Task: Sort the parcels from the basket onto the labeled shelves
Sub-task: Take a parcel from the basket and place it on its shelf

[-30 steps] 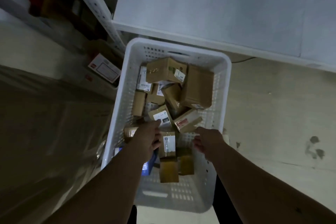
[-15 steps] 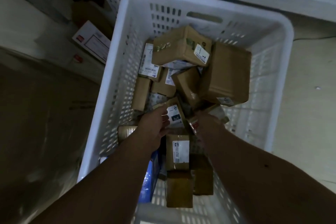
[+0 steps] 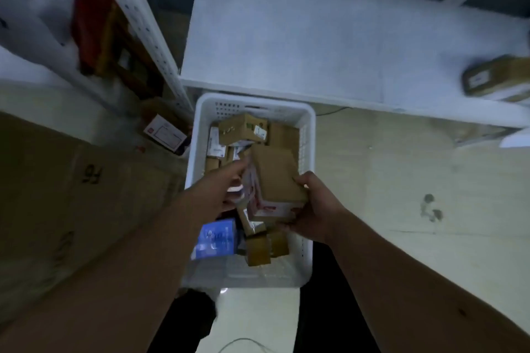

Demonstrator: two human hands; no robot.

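A white slotted basket stands on the floor below me, filled with several small cardboard parcels. My right hand grips a brown cardboard parcel lifted above the basket, thumb on its right edge and fingers under its near end. A white label with red print shows on the parcel's near face. My left hand touches the parcel's left side with fingers extended; whether it grips is blurred. A blue packet lies at the basket's near left.
A white shelf board runs behind the basket, with one brown parcel on its far right. A perforated white upright stands at left, with boxes behind it. A large cardboard sheet lies left of the basket.
Both hands reached into the basket, and the right hand has lifted a brown parcel out of the pile. The camera view pulled back and up, showing the shelf.
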